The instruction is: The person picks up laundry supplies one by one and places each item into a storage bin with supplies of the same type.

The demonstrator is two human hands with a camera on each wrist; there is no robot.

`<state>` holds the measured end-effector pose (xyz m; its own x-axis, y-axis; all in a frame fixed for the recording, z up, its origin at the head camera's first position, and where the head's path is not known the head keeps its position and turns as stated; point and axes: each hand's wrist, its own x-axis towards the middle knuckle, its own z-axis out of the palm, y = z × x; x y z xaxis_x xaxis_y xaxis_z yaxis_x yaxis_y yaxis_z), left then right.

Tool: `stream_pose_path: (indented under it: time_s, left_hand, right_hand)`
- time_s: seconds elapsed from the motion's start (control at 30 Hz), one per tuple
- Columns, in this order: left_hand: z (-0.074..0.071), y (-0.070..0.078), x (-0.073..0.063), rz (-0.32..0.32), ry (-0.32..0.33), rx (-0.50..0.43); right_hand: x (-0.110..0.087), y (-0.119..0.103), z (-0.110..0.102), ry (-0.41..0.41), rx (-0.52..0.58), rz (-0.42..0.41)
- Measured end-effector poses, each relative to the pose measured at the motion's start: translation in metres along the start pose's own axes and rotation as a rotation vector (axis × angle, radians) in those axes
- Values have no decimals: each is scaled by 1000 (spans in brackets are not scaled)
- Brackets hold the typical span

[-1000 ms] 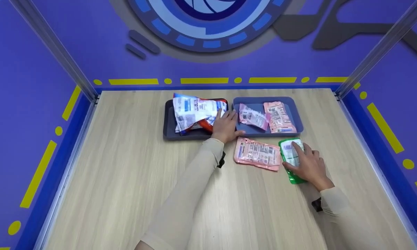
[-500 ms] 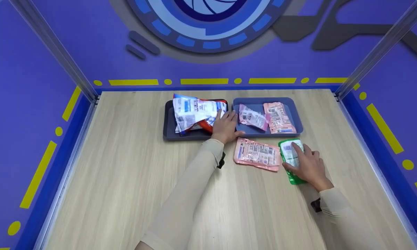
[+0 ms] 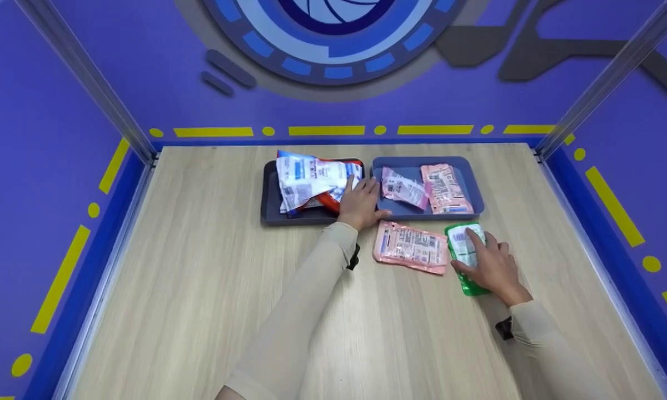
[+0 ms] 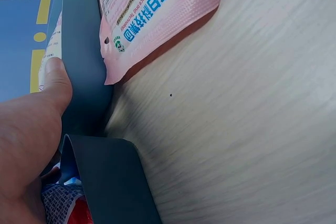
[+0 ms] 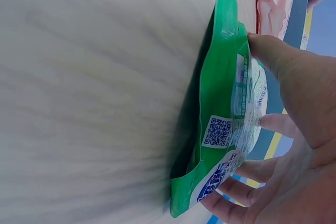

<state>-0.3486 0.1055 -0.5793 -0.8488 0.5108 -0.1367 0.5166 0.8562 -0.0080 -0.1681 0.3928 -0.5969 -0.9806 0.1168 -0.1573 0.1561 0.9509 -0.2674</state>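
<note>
Spanning a glossy pouch: thin hold, crowded neighbours

Right grip (image 3: 493, 268) is part-closed over the green pouch (image 3: 463, 253): thumb at one long edge, fingers spread over the label and toward the other edge. Pouch lies on the counter (image 3: 200, 266), just in front of the blue-gray tray (image 3: 468, 176). Can't tell how firm the hold is.

Left grip (image 3: 360, 204) isn't clamped on anything: fingers stretched out where the two trays meet, tips at the white-and-blue packet (image 3: 308, 175) in the dark tray (image 3: 272, 194), thumb at the near corner of the blue-gray tray.

Risks, my read:
- Slip. Film looks slick, pouch probably soft. Lifted by its edges only, contents could shift and fold it off the thumb.
- Snag. Pink Liby-labelled pouch (image 3: 410, 247) lies just beside the green one, close to the thumb. A sideways move could drag it.
- Spill. White-and-blue packet sits tilted over the red packet (image 3: 329, 201) and sticks up past the rim. A push from the left fingertips could slide it out.
- Tray shift. Leaning on that corner could skew the blue-gray tray.
- Crowding. Small pink packet (image 3: 404, 188) and coral pouch (image 3: 447, 189) fill most of its floor; anything added may not lie flat.
</note>
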Motion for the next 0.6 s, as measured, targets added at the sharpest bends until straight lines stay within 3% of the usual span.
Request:
stream_pose_path:
  time_s: [0.6]
  left_hand:
    - [2,0,1,-10,4,-13]
  right_hand:
    - [2,-9,-4,-54,34,51]
